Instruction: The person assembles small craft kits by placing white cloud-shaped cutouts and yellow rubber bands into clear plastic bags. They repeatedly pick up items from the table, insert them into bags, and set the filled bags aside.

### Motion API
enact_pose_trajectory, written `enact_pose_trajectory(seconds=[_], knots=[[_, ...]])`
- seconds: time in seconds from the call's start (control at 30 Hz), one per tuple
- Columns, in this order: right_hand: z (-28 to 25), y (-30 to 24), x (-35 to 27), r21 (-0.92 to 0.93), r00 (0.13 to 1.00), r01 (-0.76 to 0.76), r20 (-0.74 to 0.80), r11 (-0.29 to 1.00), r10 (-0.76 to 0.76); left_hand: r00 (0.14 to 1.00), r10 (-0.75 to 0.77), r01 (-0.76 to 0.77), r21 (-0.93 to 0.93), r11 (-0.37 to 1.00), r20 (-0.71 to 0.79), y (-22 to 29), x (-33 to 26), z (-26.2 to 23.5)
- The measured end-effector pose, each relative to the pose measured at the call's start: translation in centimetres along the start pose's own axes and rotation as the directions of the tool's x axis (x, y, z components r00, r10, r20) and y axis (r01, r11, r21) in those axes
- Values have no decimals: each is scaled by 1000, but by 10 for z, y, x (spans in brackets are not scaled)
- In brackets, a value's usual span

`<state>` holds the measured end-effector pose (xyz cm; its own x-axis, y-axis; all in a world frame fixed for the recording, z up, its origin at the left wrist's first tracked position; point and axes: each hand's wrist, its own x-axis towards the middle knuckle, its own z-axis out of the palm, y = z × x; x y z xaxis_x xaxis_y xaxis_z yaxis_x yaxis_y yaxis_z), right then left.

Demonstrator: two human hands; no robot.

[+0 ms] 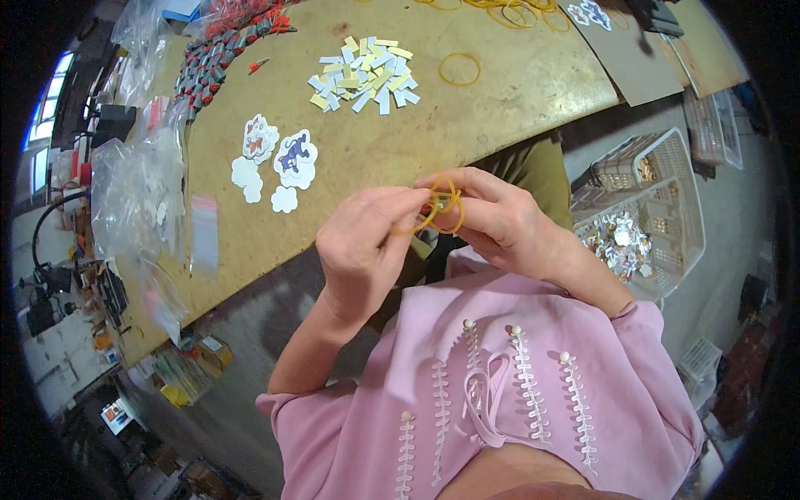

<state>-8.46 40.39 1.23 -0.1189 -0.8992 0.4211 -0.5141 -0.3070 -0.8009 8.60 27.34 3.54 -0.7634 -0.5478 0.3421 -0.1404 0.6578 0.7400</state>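
Both hands meet in front of my lap, just off the table's near edge. A looped yellow rubber band (461, 218) stretches between the fingertips. My left hand (358, 237) is closed, pinching one side of the band. My right hand (512, 218) is also closed, its thumb and fingers on the other side. A small dark red piece (427, 208) shows between the fingertips, mostly hidden, so its kind is unclear. Beyond the hands on the table lie white die-cut cards (296, 162), some with printed figures, and a heap of small white and yellow strips (367, 75).
The wooden table (533, 92) holds a single rubber band (460, 85), with several more at its far edge. Small grey-and-red pieces (204, 75) lie far left, beside clear plastic bags (133, 196) and a small zip bag (204, 233). Plastic baskets (696, 225) with paper cutouts stand right.
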Motion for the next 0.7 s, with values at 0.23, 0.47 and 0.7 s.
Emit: enact_pose_trajectory(seconds=[0.23, 0.47, 0.7], knots=[[0, -1, 4, 82, 997, -50, 59, 995, 45, 989, 69, -77, 56, 995, 131, 4, -4, -7], [8, -3, 8, -13, 979, 52, 196, 999, -49, 873, 12, -133, 214, 968, 488, 19, 16, -43], [6, -12, 33, -60, 992, 111, 65, 992, -107, 940, 61, -115, 144, 983, 336, 26, 29, -58]])
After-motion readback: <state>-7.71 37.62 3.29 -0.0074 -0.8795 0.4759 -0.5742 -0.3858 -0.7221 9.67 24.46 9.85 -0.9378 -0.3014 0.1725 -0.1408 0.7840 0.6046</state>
